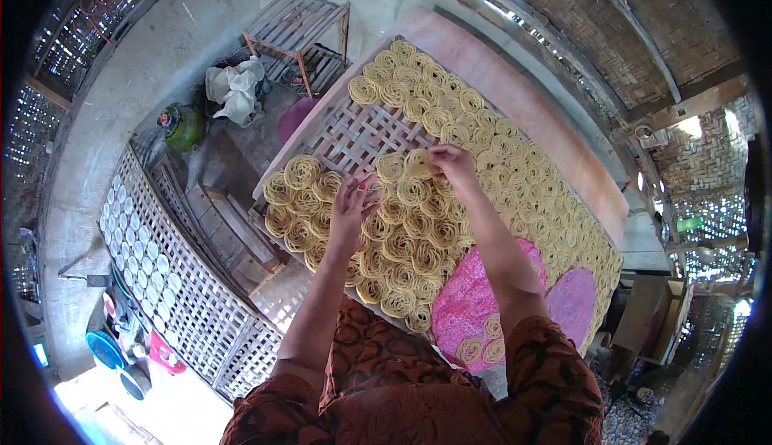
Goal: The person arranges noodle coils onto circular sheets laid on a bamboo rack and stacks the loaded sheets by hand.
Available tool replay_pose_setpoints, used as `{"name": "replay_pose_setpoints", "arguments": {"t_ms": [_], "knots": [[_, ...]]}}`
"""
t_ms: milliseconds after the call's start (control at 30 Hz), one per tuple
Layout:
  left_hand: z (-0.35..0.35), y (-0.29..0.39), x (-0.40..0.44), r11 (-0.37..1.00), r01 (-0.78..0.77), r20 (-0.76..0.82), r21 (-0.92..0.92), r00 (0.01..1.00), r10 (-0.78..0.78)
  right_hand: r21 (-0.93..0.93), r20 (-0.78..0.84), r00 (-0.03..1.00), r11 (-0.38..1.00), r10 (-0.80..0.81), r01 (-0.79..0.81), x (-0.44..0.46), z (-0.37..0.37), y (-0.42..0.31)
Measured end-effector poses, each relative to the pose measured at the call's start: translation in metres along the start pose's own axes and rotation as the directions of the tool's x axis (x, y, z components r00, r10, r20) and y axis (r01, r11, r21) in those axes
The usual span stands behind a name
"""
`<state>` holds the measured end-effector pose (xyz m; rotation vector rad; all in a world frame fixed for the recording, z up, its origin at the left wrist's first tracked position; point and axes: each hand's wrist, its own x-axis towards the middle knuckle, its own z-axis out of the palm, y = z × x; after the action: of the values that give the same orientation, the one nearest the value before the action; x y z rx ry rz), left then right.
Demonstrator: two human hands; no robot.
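Observation:
Round yellow coils of noodle-like strands (414, 191) lie close together on a woven bamboo rack (366, 131). My right hand (453, 164) pinches the edge of one yellow coil (420, 164) at the border of the bare lattice. To its left, my left hand (354, 202) hovers over the coils with fingers partly spread, and I see nothing held in it. A pink round sheet (474, 284) lies over part of the rack below my right forearm, with a few coils on it. Beside it is a purple round sheet (571, 304).
On the left leans another woven rack (201, 316) bearing pale discs. A green gas cylinder (182, 128), a white plastic bag (236, 90) and a slatted wooden stand (297, 23) are behind. A pale board (515, 95) borders the rack's far side.

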<state>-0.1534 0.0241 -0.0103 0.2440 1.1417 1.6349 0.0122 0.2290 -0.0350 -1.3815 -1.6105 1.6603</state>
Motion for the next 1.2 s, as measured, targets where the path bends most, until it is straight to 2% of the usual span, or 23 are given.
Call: {"name": "replay_pose_setpoints", "arguments": {"t_ms": [67, 233, 300, 333, 367, 433, 467, 533, 567, 633, 667, 700, 767, 833, 867, 900, 967, 1000, 1033, 1067, 1100, 1167, 1200], "knots": [[0.001, 0.002, -0.006, 1.000, -0.017, 0.007, 0.017, 1.000, 0.017, -0.336, -0.041, 0.964, 0.912, -0.264, 0.235, -0.004, -0.002, 0.013], [0.015, -0.013, -0.020, 0.983, -0.077, 0.075, 0.166, 0.995, 0.065, -0.473, -0.138, 0.939, 0.854, -0.315, 0.216, -0.065, -0.048, -0.030], [0.032, -0.036, -0.037, 0.836, -0.373, 0.258, 0.402, 0.922, 0.287, -0.516, -0.168, 0.927, 0.832, -0.335, 0.207, -0.099, -0.089, -0.030], [0.041, -0.045, -0.053, 0.865, -0.166, 0.251, 0.473, 0.967, 0.048, -0.586, -0.118, 0.937, 0.785, -0.329, 0.202, -0.113, -0.118, -0.015], [0.049, -0.068, -0.064, 0.803, -0.284, 0.389, 0.525, 0.919, 0.070, -0.652, -0.067, 0.945, 0.731, -0.320, 0.202, -0.130, -0.142, -0.004], [0.071, -0.103, -0.101, 0.692, -0.488, 0.636, 0.532, 0.770, 0.054, -0.797, 0.008, 1.000, 0.604, -0.022, 0.020, -0.174, -0.170, 0.010], [0.085, -0.114, -0.125, 0.654, -0.569, 0.738, 0.499, 0.675, 0.025, -0.797, -0.002, 1.000, 0.603, -0.027, 0.015, -0.194, -0.180, 0.032], [0.092, -0.165, -0.160, 0.682, -0.514, 0.829, 0.520, 0.497, -0.256, -0.872, 0.206, 0.969, 0.424, -0.135, 0.245, -0.223, -0.194, 0.086], [0.094, -0.176, -0.180, 0.681, -0.516, 0.830, 0.520, 0.495, -0.259, -0.872, 0.203, 0.970, 0.426, -0.137, 0.243, -0.233, -0.195, 0.090], [0.095, -0.191, -0.213, 0.246, -0.869, 0.893, 0.431, 0.369, -0.259, -0.858, 0.073, 0.992, 0.500, -0.107, 0.118, -0.249, -0.190, 0.096], [0.092, -0.204, -0.222, 0.243, -0.869, 0.892, 0.430, 0.368, -0.262, -0.863, 0.187, 0.889, 0.362, -0.418, 0.352, -0.251, -0.191, 0.105], [0.088, -0.217, -0.226, 0.163, -0.876, 0.877, 0.454, 0.406, -0.258, -0.862, 0.182, 0.889, 0.367, -0.421, 0.350, -0.254, -0.191, 0.106], [0.087, -0.226, -0.233, 0.082, -0.879, 0.862, 0.471, 0.438, -0.257, -0.901, 0.276, 0.851, 0.187, -0.447, 0.390, -0.257, -0.190, 0.104], [0.098, -0.219, -0.235, 0.044, -0.848, 0.809, 0.529, 0.487, -0.329, -0.860, 0.228, 0.812, 0.280, -0.536, 0.426, -0.252, -0.195, 0.093], [0.102, -0.218, -0.234, 0.039, -0.847, 0.808, 0.530, 0.491, -0.325, -0.770, -0.114, 0.918, 0.618, -0.379, 0.160, -0.245, -0.201, 0.094], [0.105, -0.217, -0.233, 0.077, -0.824, 0.795, 0.561, 0.511, -0.326, -0.525, -0.388, 0.916, 0.842, -0.103, -0.127, -0.236, -0.210, 0.098], [0.109, -0.220, -0.232, 0.110, -0.794, 0.777, 0.597, 0.539, -0.324, -0.647, -0.231, 0.940, 0.762, -0.250, 0.044, -0.188, -0.260, 0.153], [0.110, -0.228, -0.232, 0.083, -0.777, 0.753, 0.624, 0.570, -0.329, -0.014, -0.229, 0.970, 0.996, 0.078, -0.083, -0.183, -0.264, 0.123], [0.110, -0.236, -0.231, 0.058, -0.758, 0.729, 0.650, 0.600, -0.329, 0.602, -0.016, 0.943, 0.756, 0.333, -0.257, -0.177, -0.266, 0.093], [0.108, -0.245, -0.228, 0.057, -0.755, 0.728, 0.654, 0.607, -0.319, 0.594, -0.010, 0.944, 0.762, 0.329, -0.259, -0.172, -0.257, 0.066], [0.105, -0.254, -0.227, 0.070, -0.773, 0.745, 0.630, 0.577, -0.336, 0.358, -0.116, 0.989, 0.933, 0.089, -0.042, -0.166, -0.236, 0.042], [0.105, -0.256, -0.223, 0.086, -0.788, 0.759, 0.610, 0.549, -0.350, 0.121, -0.215, 0.968, 0.980, -0.129, 0.158, -0.139, -0.189, 0.006], [0.107, -0.246, -0.223, 0.217, -0.812, 0.830, 0.542, 0.479, -0.285, 0.162, -0.276, 0.958, 0.978, -0.082, 0.131, -0.118, -0.165, -0.009]]}}
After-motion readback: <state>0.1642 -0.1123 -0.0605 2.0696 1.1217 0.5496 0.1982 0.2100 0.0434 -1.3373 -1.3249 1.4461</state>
